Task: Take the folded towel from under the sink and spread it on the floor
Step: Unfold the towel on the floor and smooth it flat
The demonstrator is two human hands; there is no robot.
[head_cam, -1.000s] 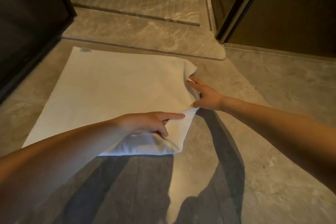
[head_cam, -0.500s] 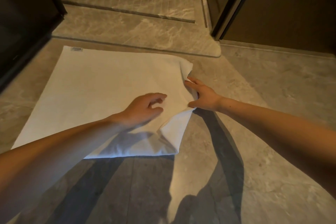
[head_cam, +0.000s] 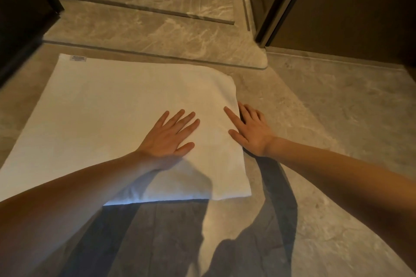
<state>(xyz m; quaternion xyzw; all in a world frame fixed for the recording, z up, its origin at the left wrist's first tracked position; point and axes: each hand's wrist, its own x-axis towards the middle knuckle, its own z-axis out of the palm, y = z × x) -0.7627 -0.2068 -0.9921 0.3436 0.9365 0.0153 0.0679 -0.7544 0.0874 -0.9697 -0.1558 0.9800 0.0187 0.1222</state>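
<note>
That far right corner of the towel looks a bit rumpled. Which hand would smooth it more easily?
Probably the right hand: it lies open at the towel's right edge, fingers pointing toward that corner. The left hand rests flat nearer the middle, farther away.

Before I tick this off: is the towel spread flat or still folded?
Spread flat: the towel lies open on the floor, both hands pressing it. Extra layers: cannot tell.

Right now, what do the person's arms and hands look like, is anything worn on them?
Both the left hand and the right hand are bare: no gloves, and no rings, watch or bracelet visible. Both forearms are uncovered as far as the picture shows, with no sleeve in view. The fingernails look short and unpainted.
</note>
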